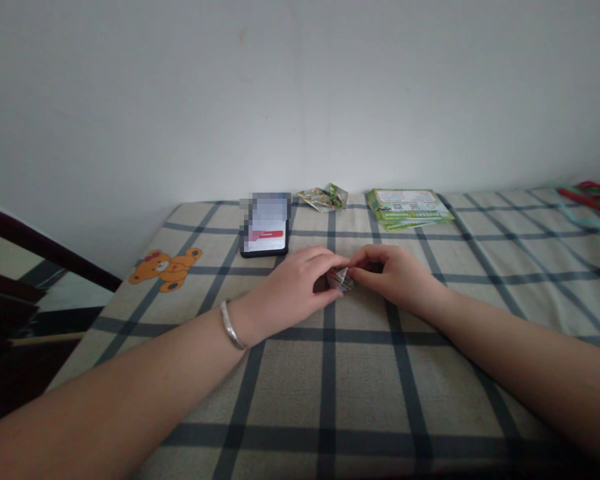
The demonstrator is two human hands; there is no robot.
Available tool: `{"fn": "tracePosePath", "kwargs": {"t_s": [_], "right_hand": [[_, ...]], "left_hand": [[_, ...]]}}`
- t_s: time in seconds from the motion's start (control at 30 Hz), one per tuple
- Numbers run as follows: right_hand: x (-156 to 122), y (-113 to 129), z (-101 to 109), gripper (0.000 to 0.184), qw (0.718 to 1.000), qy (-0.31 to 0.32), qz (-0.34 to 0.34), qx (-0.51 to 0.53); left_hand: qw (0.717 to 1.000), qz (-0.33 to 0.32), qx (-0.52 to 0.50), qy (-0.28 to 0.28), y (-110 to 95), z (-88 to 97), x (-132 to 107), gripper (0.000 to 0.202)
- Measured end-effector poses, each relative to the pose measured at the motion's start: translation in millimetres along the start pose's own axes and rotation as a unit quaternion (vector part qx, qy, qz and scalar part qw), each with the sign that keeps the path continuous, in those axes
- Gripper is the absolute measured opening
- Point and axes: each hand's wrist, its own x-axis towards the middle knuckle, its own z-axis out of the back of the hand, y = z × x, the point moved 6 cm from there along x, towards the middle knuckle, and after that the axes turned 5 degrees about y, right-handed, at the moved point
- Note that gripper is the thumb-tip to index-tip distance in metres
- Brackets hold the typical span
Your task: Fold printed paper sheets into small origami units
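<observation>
Both hands at mid-table, tips meeting over a small folded paper piece [341, 277], approx. centre of the cloth. L hand [300, 283] comes in from the left, palm side down, thumb on the near side & fingers on the far side, pinching the piece between them. R hand [400, 277] comes from the right, thumb + index tip pinching the piece's right edge, other fingers curled in. Exact folds can't be made out — too small, partly covered by fingers. Silver bracelet [231, 325] on L wrist.

Phone [266, 240] w/ black edge lies far-left of the hands, just beyond the L one; screen lit, red bar on it, upper part pixelated. To its right, at the far edge by the wall [300, 100], a small group of folded papers [325, 198], green/white/red print. Farther right, a stack of printed sheets [411, 205], mostly green, w/ QR-type squares on top, edges a bit fanned.

Orange bear figure [167, 270] flat on the cloth at left. Checked tablecloth [290, 393], beige w/ dark blue-grey bands, wrinkled at right. Far right edge: red & green items [597, 197], blurred. Dark wooden furniture [10, 313] left of table — also blurred.
</observation>
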Motion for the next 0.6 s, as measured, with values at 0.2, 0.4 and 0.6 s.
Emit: {"fn": "tracePosePath", "kwargs": {"t_s": [0.2, 0.4, 0.6], "right_hand": [[1, -1, 0, 0.010, 0.997, -0.004, 0.007, -0.075], [1, 2, 1, 0.006, 0.994, -0.021, 0.016, -0.104], [-1, 10, 2, 0.004, 0.982, -0.048, 0.058, -0.172]], "left_hand": [[1.000, -0.012, 0.013, 0.013, -3, -1.5, 0, 0.036], [1.000, -0.025, 0.000, 0.016, -3, -4.0, 0, 0.030], [0.999, -0.026, -0.001, 0.018, 0, -6.3, 0, 0.026]]}}
